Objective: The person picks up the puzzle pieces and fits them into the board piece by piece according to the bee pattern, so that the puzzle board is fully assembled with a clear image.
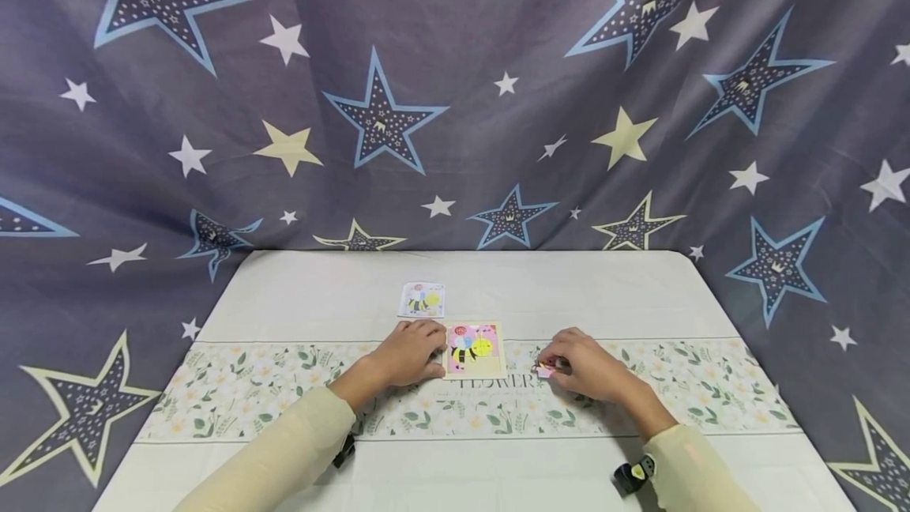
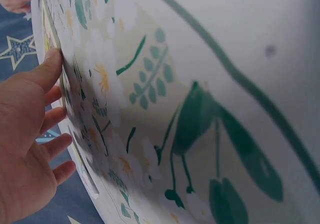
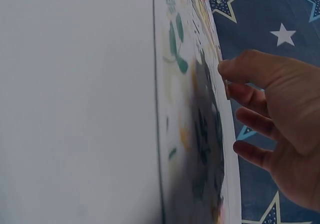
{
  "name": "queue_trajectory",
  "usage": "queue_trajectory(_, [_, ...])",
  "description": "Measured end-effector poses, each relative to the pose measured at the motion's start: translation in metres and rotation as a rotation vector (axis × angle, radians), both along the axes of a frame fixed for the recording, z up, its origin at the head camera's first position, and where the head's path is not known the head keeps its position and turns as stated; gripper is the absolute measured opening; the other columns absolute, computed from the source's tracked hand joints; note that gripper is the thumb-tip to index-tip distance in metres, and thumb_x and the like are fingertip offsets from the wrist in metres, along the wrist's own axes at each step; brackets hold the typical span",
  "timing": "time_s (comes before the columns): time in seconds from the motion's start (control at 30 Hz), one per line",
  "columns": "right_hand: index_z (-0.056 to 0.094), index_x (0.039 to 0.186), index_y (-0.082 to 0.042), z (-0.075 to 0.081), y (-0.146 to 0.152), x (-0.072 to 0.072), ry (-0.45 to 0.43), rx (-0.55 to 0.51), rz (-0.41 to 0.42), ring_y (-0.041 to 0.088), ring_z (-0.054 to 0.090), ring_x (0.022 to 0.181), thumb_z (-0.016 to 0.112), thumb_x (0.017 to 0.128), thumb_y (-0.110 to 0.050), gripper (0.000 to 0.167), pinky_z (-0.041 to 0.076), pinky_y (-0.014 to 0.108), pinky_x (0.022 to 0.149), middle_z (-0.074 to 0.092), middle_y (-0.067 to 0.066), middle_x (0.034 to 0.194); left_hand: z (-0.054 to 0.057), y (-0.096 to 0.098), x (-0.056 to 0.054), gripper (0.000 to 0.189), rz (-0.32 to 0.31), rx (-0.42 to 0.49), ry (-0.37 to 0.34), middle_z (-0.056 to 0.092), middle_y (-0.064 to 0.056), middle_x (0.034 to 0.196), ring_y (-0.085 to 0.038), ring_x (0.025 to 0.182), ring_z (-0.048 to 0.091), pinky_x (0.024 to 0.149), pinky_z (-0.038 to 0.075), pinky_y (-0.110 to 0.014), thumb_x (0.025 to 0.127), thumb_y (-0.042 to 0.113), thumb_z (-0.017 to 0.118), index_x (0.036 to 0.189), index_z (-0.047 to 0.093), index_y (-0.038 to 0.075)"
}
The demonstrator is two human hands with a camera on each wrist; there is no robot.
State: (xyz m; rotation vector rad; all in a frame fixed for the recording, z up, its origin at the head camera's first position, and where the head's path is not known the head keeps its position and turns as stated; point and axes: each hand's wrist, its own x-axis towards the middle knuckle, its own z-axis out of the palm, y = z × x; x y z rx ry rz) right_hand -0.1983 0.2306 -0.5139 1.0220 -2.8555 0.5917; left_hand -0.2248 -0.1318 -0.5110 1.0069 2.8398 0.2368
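Note:
A square jigsaw puzzle board (image 1: 475, 351) with a pale wooden rim and a yellow-and-black bee on pink lies on the table. Along its left edge my left hand (image 1: 412, 352) rests, thumb near the lower corner and fingertips near the upper one. In the left wrist view, that hand's thumb (image 2: 52, 64) touches the board's edge, its other fingers loosely bent. To the right of the board, my right hand (image 1: 586, 366) pinches a small pink puzzle piece (image 1: 545, 370) between thumb and forefinger, low over the table. Its other fingers partly hide the piece's surroundings.
A picture card (image 1: 423, 300) with the same bee lies behind the board, to the left. The white table (image 1: 554, 291) has a floral printed band (image 1: 284, 385) across it. A star-patterned curtain (image 1: 455, 141) stands behind and at both sides.

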Motion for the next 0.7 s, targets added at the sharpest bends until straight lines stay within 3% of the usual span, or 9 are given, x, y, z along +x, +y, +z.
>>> queue_trajectory(0.43, [0.077,0.107,-0.020,0.003,-0.034,-0.012,-0.049,0.020,0.031,0.016,0.061,0.104,0.079,0.085,-0.018,0.022,0.052,0.041,0.094,0.068,-0.009,0.099,0.002,0.000,0.001,0.032,-0.008,0.002,0.000,0.056,-0.005,0.146,-0.029,0.140,0.049,0.110,0.040,-0.055,0.094,0.046,0.070,0.110,0.064,0.019])
queue_trajectory(0.7, [0.078,0.107,-0.019,0.004,-0.056,-0.018,-0.025,-0.012,0.103,0.018,0.061,0.105,0.077,0.087,-0.017,0.020,0.051,0.042,0.095,0.069,-0.006,0.099,0.003,0.000,0.001,0.032,-0.013,-0.009,0.015,0.056,-0.005,0.146,-0.029,0.139,0.050,0.109,0.040,-0.055,0.094,0.047,0.070,0.109,0.063,0.020])
